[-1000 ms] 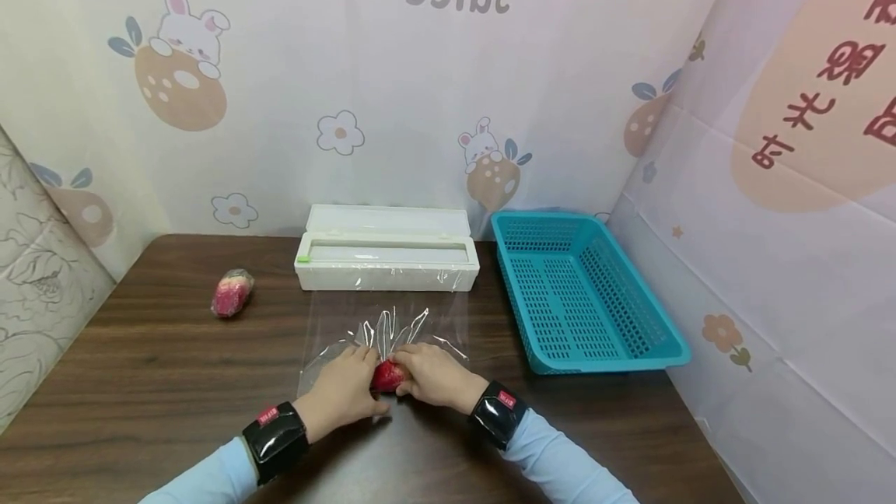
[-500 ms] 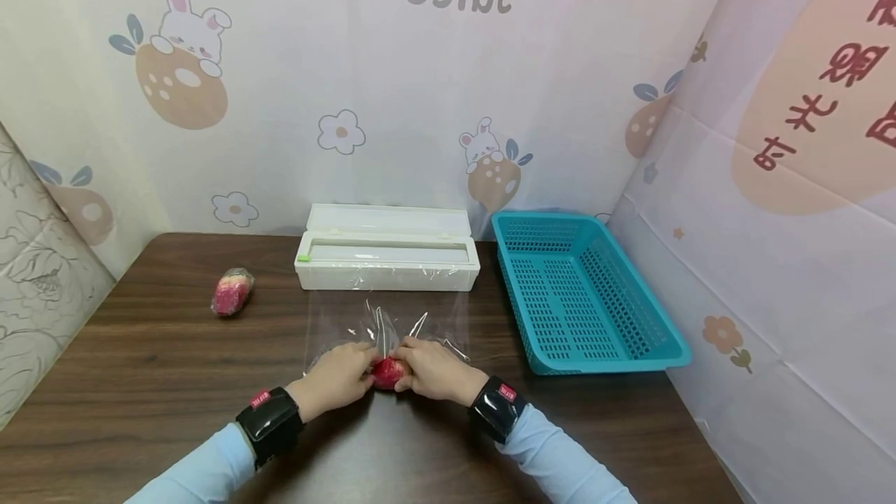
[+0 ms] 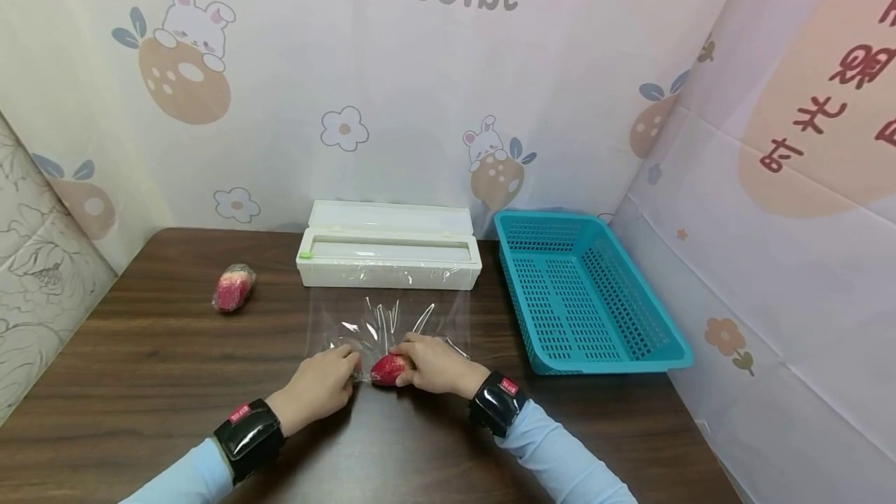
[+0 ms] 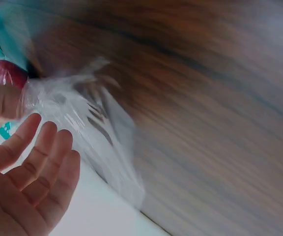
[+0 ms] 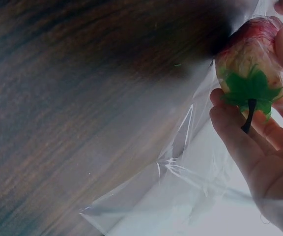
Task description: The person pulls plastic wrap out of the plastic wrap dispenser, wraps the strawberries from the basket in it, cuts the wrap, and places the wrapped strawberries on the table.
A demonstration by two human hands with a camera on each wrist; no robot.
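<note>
A red and pale strawberry (image 3: 389, 369) with a green leafy cap (image 5: 253, 91) and dark stem lies in clear cling film near the table's middle. My right hand (image 3: 437, 364) grips it from the right, fingers and thumb around its sides. Left of the strawberry, apart from it, is my left hand (image 3: 318, 383), at the edge of the cling film (image 3: 350, 325). In the left wrist view the fingers (image 4: 48, 162) are loosely bent, with a gap to the thumb and crumpled film just beyond. The film runs back to a white cling film box (image 3: 388, 277) with its lid up.
A film-wrapped red and pale item (image 3: 234, 288) lies at the left on the brown wooden table (image 3: 154, 364). At the back right stands a blue-green perforated basket (image 3: 542, 317). A printed curtain (image 3: 280, 61) hangs behind the table.
My left hand has moved left, away from the strawberry, which shows more now. The right hand stays on it. The film beside it is creased differently.
</note>
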